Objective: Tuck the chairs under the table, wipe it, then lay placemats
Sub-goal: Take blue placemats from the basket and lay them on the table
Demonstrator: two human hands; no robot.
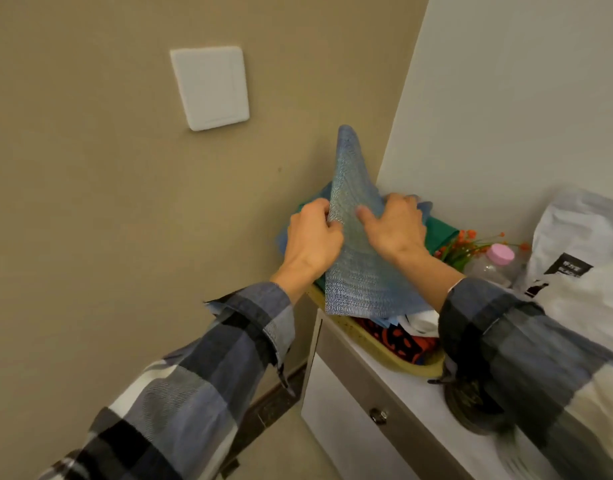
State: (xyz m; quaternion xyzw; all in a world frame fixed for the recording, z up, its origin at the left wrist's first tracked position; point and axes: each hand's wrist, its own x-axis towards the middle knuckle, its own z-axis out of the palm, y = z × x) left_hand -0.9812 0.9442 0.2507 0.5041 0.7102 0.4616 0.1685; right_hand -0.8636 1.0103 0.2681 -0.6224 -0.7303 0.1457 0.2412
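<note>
Placemat (357,244) in two hands' grip

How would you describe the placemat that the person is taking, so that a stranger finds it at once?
Start at the white cabinet in the corner and find the yellowish basket on its top. Above it, the left hand and right hand hold one blue woven placemat. Unlike the green cloth beside it, it has a coarse shiny mesh weave and stands upright.

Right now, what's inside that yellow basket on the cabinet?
The basket holds folded cloths: green, blue, a red-and-black one. Both hands, left and right, lift a blue woven placemat, hiding whatever lies beneath.
</note>
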